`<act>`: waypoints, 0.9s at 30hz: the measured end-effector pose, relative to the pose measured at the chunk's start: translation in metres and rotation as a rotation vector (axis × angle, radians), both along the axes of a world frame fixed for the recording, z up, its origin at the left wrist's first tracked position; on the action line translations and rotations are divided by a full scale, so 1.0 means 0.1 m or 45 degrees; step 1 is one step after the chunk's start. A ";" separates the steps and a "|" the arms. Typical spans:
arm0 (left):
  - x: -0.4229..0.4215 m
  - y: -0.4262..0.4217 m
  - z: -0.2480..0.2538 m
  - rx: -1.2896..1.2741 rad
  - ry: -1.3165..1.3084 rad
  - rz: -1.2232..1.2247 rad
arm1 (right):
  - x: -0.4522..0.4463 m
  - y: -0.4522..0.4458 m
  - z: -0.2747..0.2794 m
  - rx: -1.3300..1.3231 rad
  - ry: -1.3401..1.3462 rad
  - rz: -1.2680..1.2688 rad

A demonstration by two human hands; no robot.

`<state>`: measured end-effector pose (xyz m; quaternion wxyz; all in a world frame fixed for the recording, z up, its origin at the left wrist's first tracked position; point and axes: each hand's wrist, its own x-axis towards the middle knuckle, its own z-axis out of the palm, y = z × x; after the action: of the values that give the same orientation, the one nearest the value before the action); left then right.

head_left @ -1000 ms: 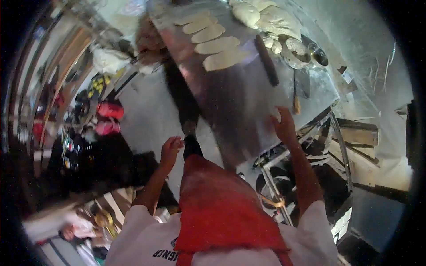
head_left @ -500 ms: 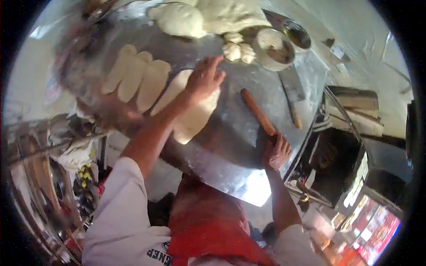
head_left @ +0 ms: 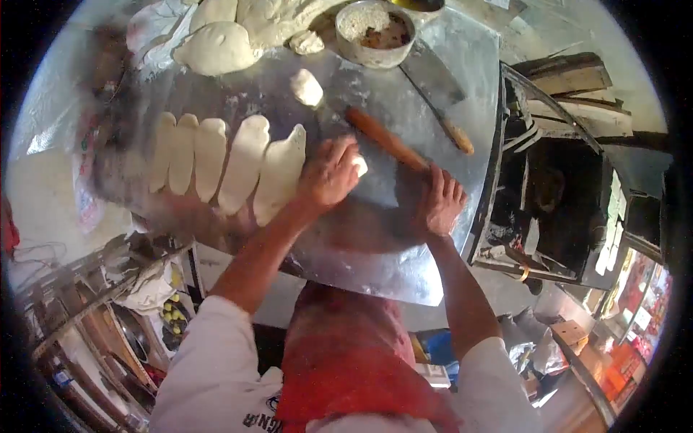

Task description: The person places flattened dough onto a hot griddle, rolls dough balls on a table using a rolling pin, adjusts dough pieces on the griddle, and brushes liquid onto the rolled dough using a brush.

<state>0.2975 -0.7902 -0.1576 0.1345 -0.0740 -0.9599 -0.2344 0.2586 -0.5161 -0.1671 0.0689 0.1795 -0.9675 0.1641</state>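
My left hand [head_left: 330, 173] is closed over a small dough piece [head_left: 360, 166], whose pale edge shows at the fingertips, on the metal table [head_left: 361, 242]. To its left lie several flat, long dough strips [head_left: 245, 162] side by side. My right hand [head_left: 442, 200] grips the near end of a wooden rolling pin [head_left: 385, 138], which slants up and left across the table. Beyond my left hand sits a single dough ball [head_left: 307, 87], and another small lump [head_left: 307, 42] is farther back.
Large dough masses [head_left: 218, 49] lie at the back left. A bowl [head_left: 376, 58] with flour-like contents stands at the back, beside a second dish [head_left: 419, 6]. A scraper with a wooden handle [head_left: 455, 135] lies at the right. Beyond the right edge is a dark metal-framed opening [head_left: 552, 180].
My left hand has left the widest dough strip and closed over a small dough piece. The strips now lie closer together. My right hand stays on the rolling pin, which slants more sideways.
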 end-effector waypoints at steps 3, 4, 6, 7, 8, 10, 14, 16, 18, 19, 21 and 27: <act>-0.13 0.36 -0.04 -0.183 0.161 0.130 | -0.12 0.03 -0.13 0.040 0.059 0.020; 0.11 0.48 -0.01 -0.166 0.122 0.133 | -0.07 0.02 -0.10 0.056 0.028 0.010; 0.25 0.57 0.16 -0.357 0.081 0.174 | -0.13 0.01 -0.02 0.036 0.067 0.014; 0.52 0.63 -0.03 -0.388 0.101 0.185 | -0.07 0.06 0.01 0.044 0.040 0.043; 0.79 0.69 -0.01 -0.405 0.102 0.179 | 0.04 0.14 0.06 0.060 -0.003 0.070; 1.22 0.85 0.13 -0.398 -0.129 0.310 | 0.28 0.36 0.26 0.024 -0.147 0.062; 1.39 0.91 0.53 -0.533 -0.248 0.211 | 0.84 0.97 0.36 -0.008 -0.291 0.051; 0.97 0.96 0.63 -0.552 -0.571 0.148 | 1.01 1.08 0.44 0.003 -0.333 0.019; 0.58 0.98 0.27 -0.437 -0.222 0.145 | 1.10 1.06 0.48 0.061 -0.341 -0.039; 0.34 1.01 0.16 -0.418 -0.219 0.126 | 1.14 1.12 0.35 0.053 -0.296 -0.052; 0.24 1.09 0.09 -0.261 -0.311 0.584 | 1.20 1.04 0.40 0.045 -0.326 -0.110; 0.48 0.73 -0.02 -0.194 -0.383 0.338 | 1.04 1.02 0.24 -0.006 -0.131 -0.110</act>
<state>0.3459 -0.7171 -0.1598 0.0136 0.0790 -0.9855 -0.1496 0.3623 -0.4145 -0.1429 0.0264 0.1288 -0.9762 0.1722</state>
